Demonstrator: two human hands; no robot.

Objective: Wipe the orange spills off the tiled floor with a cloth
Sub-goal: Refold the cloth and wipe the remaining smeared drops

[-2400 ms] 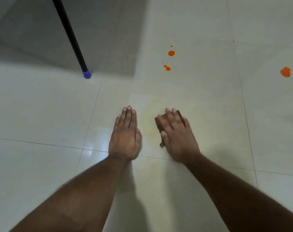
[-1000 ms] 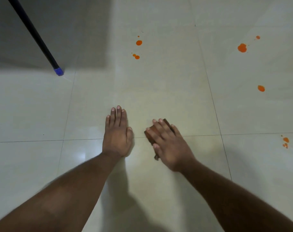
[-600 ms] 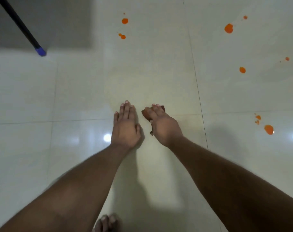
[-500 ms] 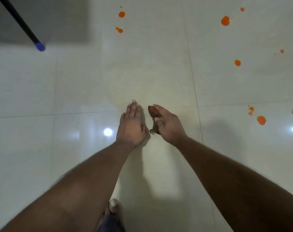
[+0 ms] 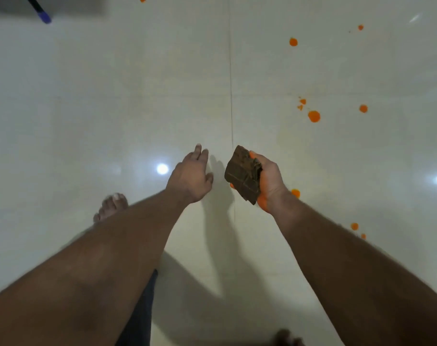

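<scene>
**Above the tiles, cloth held off the floor**

Above the pale tiled floor point(image 5: 112, 96), the right hand point(image 5: 268, 181) grips a folded brown cloth point(image 5: 242, 174), palm turned up and stained orange. Just beside it, the left hand point(image 5: 191, 174) hangs with fingers loosely extended, holding nothing. Orange spills point(image 5: 313, 116) dot the tiles to the right, one point(image 5: 295, 193) beside the right wrist. A bare foot point(image 5: 111, 206) stands lower left.

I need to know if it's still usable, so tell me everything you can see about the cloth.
The cloth is dark brown, folded into a small thick pad, with crease lines across its face and a frayed edge by the fingers. It looks like woven fabric. The right hand, stained orange on the palm, grips it, lifted off the tiled floor, its broad face turned toward the camera. Nothing else touches it.
</scene>
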